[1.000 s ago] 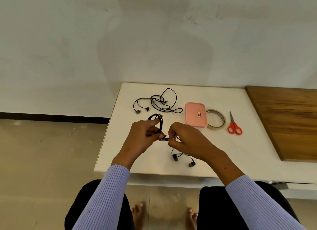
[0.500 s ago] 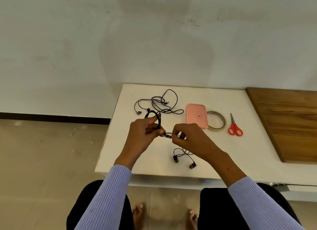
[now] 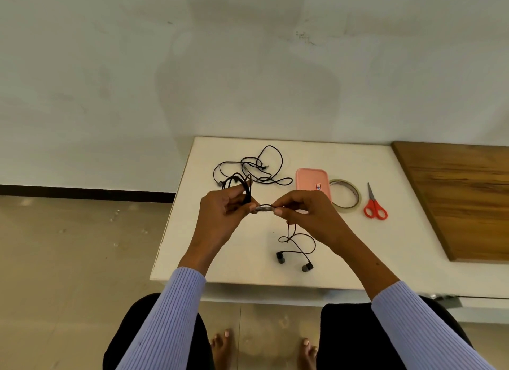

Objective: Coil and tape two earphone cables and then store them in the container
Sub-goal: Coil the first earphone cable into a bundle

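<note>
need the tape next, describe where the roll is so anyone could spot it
On the white table, look right of the person's hands, past the pink container. The tape roll lies flat between that container and the red-handled scissors. It is the only ring there, pale and translucent.

White table point(image 3: 220, 259) holds tangled earphones point(image 3: 257, 167), pink container point(image 3: 311, 179), tape roll point(image 3: 345, 194), scissors point(image 3: 374, 207)

Even, soft daylight; a faint shadow on the wall point(image 3: 248, 80); wide-angle bending at edges; slightly soft focus
</note>
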